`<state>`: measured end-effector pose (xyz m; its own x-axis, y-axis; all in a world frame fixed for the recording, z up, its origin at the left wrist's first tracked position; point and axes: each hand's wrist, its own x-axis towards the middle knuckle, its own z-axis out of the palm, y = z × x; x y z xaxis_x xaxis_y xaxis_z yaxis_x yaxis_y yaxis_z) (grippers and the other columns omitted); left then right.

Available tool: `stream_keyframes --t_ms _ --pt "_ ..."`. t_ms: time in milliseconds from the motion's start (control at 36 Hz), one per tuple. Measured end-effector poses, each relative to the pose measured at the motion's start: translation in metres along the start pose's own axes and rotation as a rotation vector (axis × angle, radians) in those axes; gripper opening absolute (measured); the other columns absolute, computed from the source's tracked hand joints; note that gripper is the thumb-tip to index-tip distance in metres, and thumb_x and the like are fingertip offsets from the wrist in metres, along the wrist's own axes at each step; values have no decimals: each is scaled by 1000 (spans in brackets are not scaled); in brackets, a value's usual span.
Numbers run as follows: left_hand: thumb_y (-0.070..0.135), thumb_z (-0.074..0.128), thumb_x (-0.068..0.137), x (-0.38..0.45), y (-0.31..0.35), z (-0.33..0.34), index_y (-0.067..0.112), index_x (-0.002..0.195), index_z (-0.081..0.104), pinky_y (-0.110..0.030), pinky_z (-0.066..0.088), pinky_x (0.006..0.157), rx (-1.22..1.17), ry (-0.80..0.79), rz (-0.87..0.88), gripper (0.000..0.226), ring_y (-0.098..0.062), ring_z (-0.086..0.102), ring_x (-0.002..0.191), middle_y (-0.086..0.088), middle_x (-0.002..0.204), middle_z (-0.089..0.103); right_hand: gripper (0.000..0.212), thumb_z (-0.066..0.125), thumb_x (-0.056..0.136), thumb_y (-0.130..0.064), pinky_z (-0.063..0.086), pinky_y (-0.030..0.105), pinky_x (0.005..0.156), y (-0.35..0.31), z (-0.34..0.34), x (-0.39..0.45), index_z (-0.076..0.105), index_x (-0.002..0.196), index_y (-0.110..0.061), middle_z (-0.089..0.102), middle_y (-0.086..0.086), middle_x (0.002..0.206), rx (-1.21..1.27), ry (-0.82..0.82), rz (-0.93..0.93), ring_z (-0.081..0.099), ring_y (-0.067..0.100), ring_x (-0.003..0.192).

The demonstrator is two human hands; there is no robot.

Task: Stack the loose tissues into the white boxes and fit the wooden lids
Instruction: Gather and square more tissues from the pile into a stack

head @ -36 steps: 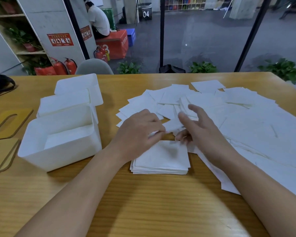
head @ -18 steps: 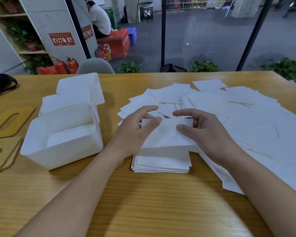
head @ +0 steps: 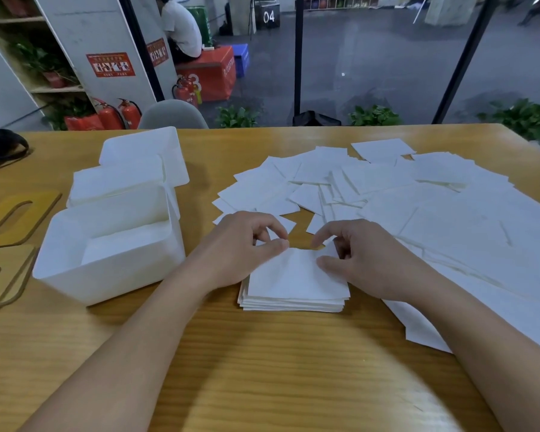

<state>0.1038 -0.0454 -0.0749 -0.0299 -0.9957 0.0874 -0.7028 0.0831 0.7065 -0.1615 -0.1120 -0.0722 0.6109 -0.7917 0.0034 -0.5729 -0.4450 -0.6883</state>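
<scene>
A neat stack of white tissues [head: 293,294] lies on the table in front of me. On top of it sits one tissue [head: 296,272]; my left hand [head: 240,247] pinches its far left corner and my right hand [head: 356,257] pinches its far right corner. Loose tissues [head: 387,188] are spread across the table beyond and to the right. An open white box [head: 113,247] stands to the left with tissues in its bottom. Two more white boxes [head: 131,173] stand behind it. Wooden lids [head: 16,216] with slots lie at the far left.
The wooden table [head: 262,369] shows bare wood in front of the stack. A black bag [head: 0,145] lies at the far left edge. A grey chair back [head: 172,115] stands beyond the table. Farther off are fire extinguishers, plants and a seated person.
Both hands picked one tissue from the loose pile, drew it toward me and lowered it onto the stack. They now hold its far corners.
</scene>
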Motion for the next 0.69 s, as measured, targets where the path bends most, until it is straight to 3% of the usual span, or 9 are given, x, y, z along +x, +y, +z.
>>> stream_keyframes --t_ms 83,167,250,361,444,500,583,694 --pt "48 79 96 1 -2 1 43 101 77 -25 50 71 45 98 -6 7 -5 63 80 19 91 70 20 84 90 -37 43 22 60 0 1 -1 72 104 -45 58 -16 69 -11 10 -5 53 4 59" --pt "48 81 96 3 -6 1 39 111 76 -22 48 78 173 185 6 18 -4 60 96 19 100 66 28 89 83 -44 46 20 66 0 1 -2 72 105 -46 63 -14 89 -23 97 -28 59 4 72" --pt "51 81 94 4 -9 2 34 113 78 -22 47 82 240 159 -5 26 2 59 98 20 104 67 25 87 83 -49 41 20 67 -1 3 -1 72 103 -46 61 -17 97 -57 155 -68 57 3 84" --pt "47 81 95 7 -9 3 35 94 77 -23 50 79 244 173 -5 13 1 62 93 19 97 68 15 83 89 -52 39 15 67 1 8 0 72 96 -46 64 -21 98 -54 171 -78 58 1 85" --pt "33 76 99 10 -8 5 33 83 75 -32 54 77 294 169 11 16 -5 63 87 15 91 67 13 82 91 -49 42 12 67 3 10 0 72 99 -45 66 -25 100 -43 165 -72 60 1 87" --pt "28 73 102 11 -7 7 31 82 76 -34 53 76 343 178 28 20 -7 63 86 14 89 67 15 82 92 -46 44 13 67 3 11 1 73 105 -44 67 -24 99 -21 182 -63 61 3 83" --pt "31 72 103 10 -5 8 34 84 75 -25 47 76 298 222 44 20 -7 63 89 17 89 68 27 77 97 -45 50 18 67 1 12 4 72 124 -44 71 -22 102 66 206 -56 63 9 73" --pt "35 78 100 5 3 10 40 87 77 -15 44 72 67 315 130 15 -11 68 95 18 92 71 45 62 107 -52 54 20 77 -4 10 1 53 151 -54 72 -22 119 154 162 -119 69 12 87"
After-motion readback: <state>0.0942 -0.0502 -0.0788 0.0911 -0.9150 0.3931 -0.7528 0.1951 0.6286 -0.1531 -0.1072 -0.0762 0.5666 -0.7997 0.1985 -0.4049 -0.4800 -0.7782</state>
